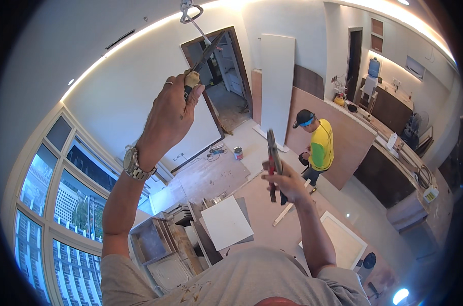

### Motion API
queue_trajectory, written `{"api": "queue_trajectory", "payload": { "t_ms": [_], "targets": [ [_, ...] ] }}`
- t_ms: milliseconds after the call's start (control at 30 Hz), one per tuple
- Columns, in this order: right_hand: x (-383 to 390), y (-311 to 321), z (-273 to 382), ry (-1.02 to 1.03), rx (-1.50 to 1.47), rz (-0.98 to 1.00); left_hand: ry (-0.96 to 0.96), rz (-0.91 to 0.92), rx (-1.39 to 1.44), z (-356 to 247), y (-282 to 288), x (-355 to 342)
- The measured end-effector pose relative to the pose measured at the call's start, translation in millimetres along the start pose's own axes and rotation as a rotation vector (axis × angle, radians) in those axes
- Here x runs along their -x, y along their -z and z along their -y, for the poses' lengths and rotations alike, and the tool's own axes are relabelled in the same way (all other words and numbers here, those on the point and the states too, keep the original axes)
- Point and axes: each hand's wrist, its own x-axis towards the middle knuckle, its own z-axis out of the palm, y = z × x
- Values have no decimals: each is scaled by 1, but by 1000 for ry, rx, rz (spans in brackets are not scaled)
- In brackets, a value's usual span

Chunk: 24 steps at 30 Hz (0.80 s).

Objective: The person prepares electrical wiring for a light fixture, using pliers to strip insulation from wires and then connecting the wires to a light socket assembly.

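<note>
Raised high at the upper left, my left hand (pixel 172 109) is closed around a knife-like tool (pixel 206 55) with a long dark blade and a pale tan part at its grip. Its exact kind I cannot make out. The blade lies against or just beside the lower end of a white cable (pixel 193 23) that hangs looped from the ceiling. Lower and to the right, my right hand (pixel 288 182) holds a pair of pliers (pixel 271 148) with red and dark handles, jaws pointing up, well apart from the cable.
Below right, a co-worker in a yellow and green shirt (pixel 321 148) stands by leaning boards (pixel 338 135). Wooden cabinet parts (pixel 165 239) and a white panel (pixel 227 223) lie below me. Windows (pixel 70 199) line the left; a long counter (pixel 379 135) runs along the right.
</note>
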Motion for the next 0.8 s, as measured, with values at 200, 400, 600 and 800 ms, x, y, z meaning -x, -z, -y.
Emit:
{"api": "queue_trajectory", "payload": {
  "t_ms": [200, 400, 600, 800],
  "targets": [
    [14, -6, -40, -69, -122, -67, 98, 189, 378, -3, 9, 4],
    [2, -35, 21, 366, 283, -230, 275, 417, 960, -14, 25, 6],
    [-26, -61, 115, 1062, 817, -513, 330, 469, 1231, -19, 32, 7],
    [-40, -80, 165, 1149, 1043, -714, 344, 500, 1339, -27, 39, 11]
  ]
}}
